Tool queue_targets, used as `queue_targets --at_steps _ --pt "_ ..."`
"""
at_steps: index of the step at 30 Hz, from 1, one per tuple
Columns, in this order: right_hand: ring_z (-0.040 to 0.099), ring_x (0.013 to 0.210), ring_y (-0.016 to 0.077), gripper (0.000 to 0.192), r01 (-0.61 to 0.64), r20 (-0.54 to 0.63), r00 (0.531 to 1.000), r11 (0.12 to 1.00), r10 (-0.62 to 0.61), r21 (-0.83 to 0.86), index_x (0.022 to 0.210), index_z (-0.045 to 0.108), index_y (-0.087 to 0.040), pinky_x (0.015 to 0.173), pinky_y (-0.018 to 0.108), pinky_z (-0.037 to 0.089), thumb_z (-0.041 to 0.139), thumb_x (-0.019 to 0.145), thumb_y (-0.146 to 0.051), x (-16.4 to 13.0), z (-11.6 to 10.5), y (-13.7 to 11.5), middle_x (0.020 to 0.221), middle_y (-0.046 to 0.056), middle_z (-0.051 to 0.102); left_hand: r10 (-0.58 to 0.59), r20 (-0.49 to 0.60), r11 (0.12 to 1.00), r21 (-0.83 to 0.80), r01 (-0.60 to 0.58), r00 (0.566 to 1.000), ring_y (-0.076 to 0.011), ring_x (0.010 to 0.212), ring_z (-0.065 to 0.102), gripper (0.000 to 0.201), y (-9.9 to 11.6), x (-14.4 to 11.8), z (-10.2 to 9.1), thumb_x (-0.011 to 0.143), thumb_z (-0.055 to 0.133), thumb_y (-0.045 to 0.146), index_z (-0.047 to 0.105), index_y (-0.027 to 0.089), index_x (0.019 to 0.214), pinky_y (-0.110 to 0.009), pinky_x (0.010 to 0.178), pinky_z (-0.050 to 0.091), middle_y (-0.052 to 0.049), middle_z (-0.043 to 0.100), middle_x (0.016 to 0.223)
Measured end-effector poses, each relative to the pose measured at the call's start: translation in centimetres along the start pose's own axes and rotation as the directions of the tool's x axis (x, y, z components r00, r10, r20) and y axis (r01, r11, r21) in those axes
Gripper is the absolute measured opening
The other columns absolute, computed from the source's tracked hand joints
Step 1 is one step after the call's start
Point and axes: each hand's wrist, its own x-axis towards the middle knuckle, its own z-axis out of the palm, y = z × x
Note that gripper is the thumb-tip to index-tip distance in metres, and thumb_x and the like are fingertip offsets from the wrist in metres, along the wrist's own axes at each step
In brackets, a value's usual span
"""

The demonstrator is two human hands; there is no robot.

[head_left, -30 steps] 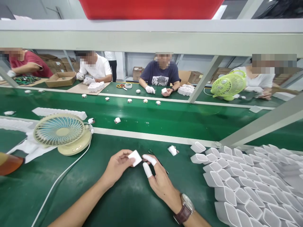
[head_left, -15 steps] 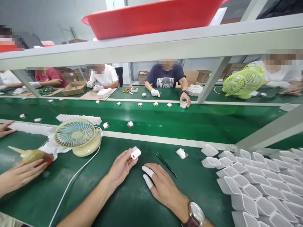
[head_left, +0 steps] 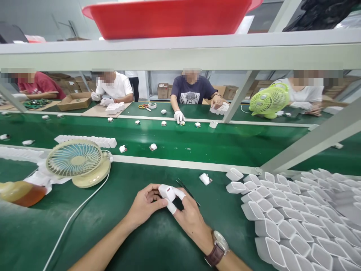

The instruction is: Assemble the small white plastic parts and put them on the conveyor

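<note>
Head view: right hand [head_left: 189,220] now on charger [head_left: 167,192].

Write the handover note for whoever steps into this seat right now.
Left hand: holds the small white part between thumb and fingers, above the green mat.
Right hand: white finger cots on two fingers, both touching the same part; watch on the wrist.
Nearby: tweezers lie on the mat just behind the right hand, a loose white piece beyond them, rows of empty white shells to the right, desk fan to the left.
Done: part picked up, in both hands.
Left: it is not yet set down or placed in a shell.
</note>
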Motion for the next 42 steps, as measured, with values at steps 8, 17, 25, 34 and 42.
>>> queue_targets --at_steps 8,17,25,34,42 --pt "0.064 0.074 0.0209 0.027 0.078 0.010 0.997 0.990 -0.078 -0.117 0.129 0.056 -0.020 0.064 0.034 0.056 0.056 0.101 -0.023 -0.8 0.8 0.3 0.086 0.005 0.063 -0.044 -0.055 0.999 -0.031 0.042 0.998 -0.0223 0.091 0.074 0.044 0.1 -0.2 0.2 0.067 0.094 0.033 0.073 0.017 0.103 -0.035 0.088 0.058 -0.008 0.078 0.097" --pt "0.066 0.076 0.0221 0.059 0.087 0.027 0.996 0.993 -0.085 -0.085 0.158 0.033 -0.025 0.066 0.036 0.059 0.054 0.102 -0.022 -1.1 1.4 0.5 0.090 0.005 0.066 -0.066 -0.022 0.995 -0.082 0.064 0.998 -0.0233 0.085 0.076 0.043 0.6 -0.2 0.4 0.070 0.093 0.035 0.071 0.015 0.102 -0.036 0.084 0.060 -0.009 0.079 0.089" --pt "0.067 0.086 0.0256 0.045 0.190 0.107 0.980 0.953 -0.169 -0.236 0.147 0.047 -0.021 0.075 0.040 0.059 0.052 0.103 -0.022 0.1 -0.2 0.5 0.100 0.010 0.069 -0.048 -0.081 0.997 -0.058 0.044 0.996 -0.0213 0.088 0.075 0.043 0.8 0.1 0.1 0.068 0.093 0.034 0.073 0.015 0.100 -0.032 0.084 0.060 -0.008 0.078 0.093" --pt "0.067 0.086 0.0295 0.021 0.094 0.115 0.993 0.815 -0.033 -0.572 0.100 0.063 -0.019 0.075 0.046 0.060 0.043 0.098 -0.013 1.1 -3.0 3.3 0.100 0.015 0.067 -0.051 -0.243 0.999 -0.007 0.051 0.969 -0.0228 0.097 0.073 0.058 0.6 0.9 -0.9 0.065 0.092 0.038 0.071 0.018 0.116 -0.036 0.090 0.059 -0.007 0.076 0.106" --pt "0.071 0.086 0.0224 0.036 0.049 0.150 0.988 0.983 -0.023 -0.175 0.139 0.051 -0.022 0.074 0.036 0.062 0.039 0.105 -0.017 1.4 -2.5 -1.7 0.108 0.010 0.069 -0.034 -0.195 0.999 0.014 0.037 0.980 -0.0227 0.098 0.073 0.061 0.4 0.7 -0.3 0.066 0.092 0.036 0.067 0.018 0.119 -0.038 0.094 0.059 -0.007 0.077 0.104"
